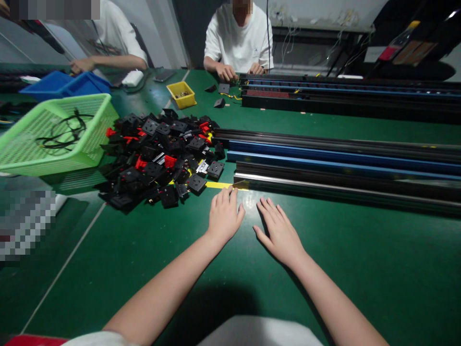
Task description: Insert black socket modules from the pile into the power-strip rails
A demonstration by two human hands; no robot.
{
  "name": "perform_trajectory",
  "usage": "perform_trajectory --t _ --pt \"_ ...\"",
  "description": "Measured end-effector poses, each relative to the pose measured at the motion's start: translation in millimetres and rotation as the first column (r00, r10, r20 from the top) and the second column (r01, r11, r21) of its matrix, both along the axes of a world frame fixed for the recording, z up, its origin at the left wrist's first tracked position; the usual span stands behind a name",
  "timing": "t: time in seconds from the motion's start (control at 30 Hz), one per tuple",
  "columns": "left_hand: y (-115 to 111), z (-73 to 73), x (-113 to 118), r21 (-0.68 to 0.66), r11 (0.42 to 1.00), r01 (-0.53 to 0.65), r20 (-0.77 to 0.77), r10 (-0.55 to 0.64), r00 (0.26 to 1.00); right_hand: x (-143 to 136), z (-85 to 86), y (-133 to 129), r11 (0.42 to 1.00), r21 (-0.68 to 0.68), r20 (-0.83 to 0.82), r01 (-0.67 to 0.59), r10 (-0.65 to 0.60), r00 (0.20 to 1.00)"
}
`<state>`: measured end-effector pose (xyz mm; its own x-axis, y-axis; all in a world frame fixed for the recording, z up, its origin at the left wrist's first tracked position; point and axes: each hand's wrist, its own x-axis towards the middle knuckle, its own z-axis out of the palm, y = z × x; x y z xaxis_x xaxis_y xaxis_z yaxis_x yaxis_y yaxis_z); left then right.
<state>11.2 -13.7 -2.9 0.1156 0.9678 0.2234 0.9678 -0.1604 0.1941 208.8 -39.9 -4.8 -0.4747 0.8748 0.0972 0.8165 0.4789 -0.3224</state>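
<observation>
My left hand (224,214) lies on the green table (230,274), fingers stretched forward and thumb out. Its fingertips are close to a yellow strip (218,185) and the near end of a black metal rail (288,181). To its right, my right hand (280,231) rests palm down with fingers spread, just below that rail. Neither hand holds anything. Beyond my left hand is a heap of black socket-like parts (197,184), mixed with red pieces (170,162) and some silver and yellow ones.
Blue rails (306,156) run to the right edge. A green basket (104,120) with black cables (72,129) stands left, near blue trays (46,86) and a yellow bin (185,100). Across the table, a person in white (239,43) works beside a long black rail (342,105); another sits left.
</observation>
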Motion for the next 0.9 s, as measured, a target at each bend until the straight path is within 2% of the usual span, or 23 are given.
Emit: perform_trajectory --t 0.9 --pt "-0.7 2.8 0.3 -0.004 1.000 -0.009 -0.002 0.009 1.000 -1.2 3.5 0.4 1.000 -0.007 0.015 0.001 -0.001 1.000"
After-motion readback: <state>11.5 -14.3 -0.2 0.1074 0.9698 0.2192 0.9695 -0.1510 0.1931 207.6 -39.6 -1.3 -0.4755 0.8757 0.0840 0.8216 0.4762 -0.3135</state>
